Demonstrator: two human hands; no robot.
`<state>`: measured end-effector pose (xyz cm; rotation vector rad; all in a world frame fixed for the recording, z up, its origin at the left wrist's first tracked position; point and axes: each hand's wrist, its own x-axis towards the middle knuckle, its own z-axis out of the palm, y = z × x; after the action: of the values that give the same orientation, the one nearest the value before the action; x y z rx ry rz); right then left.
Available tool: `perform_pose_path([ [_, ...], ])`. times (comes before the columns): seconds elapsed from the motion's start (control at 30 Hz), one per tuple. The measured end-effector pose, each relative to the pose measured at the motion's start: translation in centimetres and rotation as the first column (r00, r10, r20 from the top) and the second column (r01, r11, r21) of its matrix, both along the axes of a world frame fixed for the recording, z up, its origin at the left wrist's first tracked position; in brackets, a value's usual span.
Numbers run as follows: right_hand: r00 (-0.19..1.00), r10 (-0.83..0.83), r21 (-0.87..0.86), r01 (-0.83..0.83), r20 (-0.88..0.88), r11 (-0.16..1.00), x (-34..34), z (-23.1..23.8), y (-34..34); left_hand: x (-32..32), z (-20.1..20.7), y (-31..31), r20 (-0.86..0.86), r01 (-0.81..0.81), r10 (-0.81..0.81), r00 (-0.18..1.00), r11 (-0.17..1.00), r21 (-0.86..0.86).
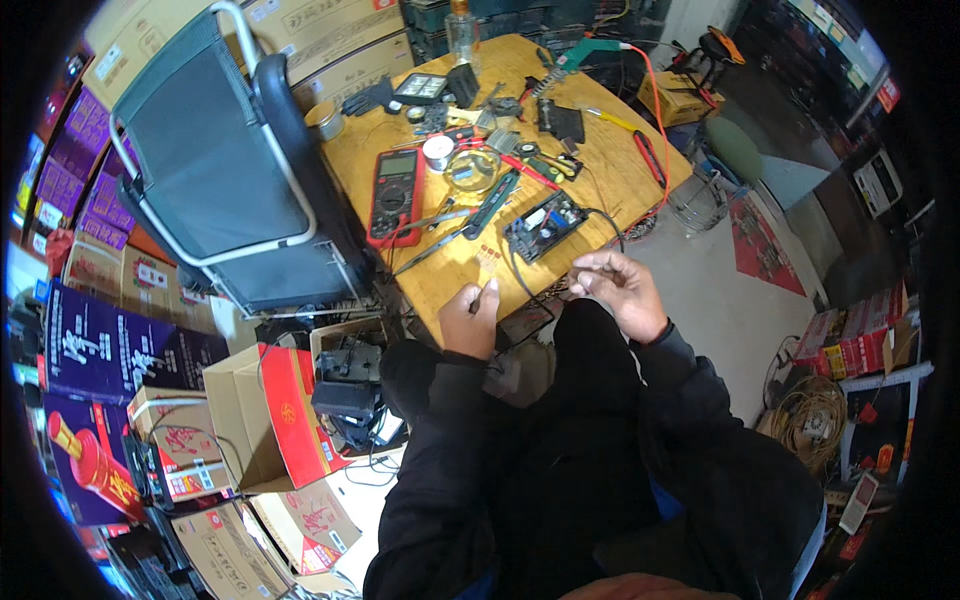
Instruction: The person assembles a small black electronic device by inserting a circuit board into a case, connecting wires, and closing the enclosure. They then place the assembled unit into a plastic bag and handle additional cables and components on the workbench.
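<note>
My left hand rests at the table's near edge, its fingers curled in; a small dark bit shows by the thumb, too small to name. My right hand hangs just past the table's near right edge, thumb and fingertips drawn together; what they hold, if anything, I cannot make out. Between and beyond the hands lies an opened device with a bare circuit board in a black case, a black cable running from it. Several small orange-brown pieces lie on the wood past my left hand.
On the wooden table are a red multimeter, a solder spool, tweezers, a round glass lens and a green-handled tool with a red cord. A folding chair stands left; cartons crowd the lower left.
</note>
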<state>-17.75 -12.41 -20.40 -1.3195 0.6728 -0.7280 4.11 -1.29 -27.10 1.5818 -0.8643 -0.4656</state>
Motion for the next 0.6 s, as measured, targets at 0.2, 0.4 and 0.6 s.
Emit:
perform_pose_path([
  [0.2,0.947,-0.298,-0.261,0.259,-0.120,0.930,-0.4,-2.2,-7.5,-0.5,-0.5,0.6,-0.068,0.007,-0.012,0.998,0.997,-0.076],
  [0.4,0.870,-0.464,-0.444,0.354,-0.168,0.823,0.9,-5.3,-16.7,-0.5,0.1,0.4,-0.046,-0.011,0.010,0.999,1.000,-0.011],
  [0.6,0.794,-0.447,-0.628,0.108,-0.411,0.770,2.8,-7.7,-20.5,-0.5,-0.4,0.3,-0.015,-0.019,0.018,1.000,0.998,-0.054],
])
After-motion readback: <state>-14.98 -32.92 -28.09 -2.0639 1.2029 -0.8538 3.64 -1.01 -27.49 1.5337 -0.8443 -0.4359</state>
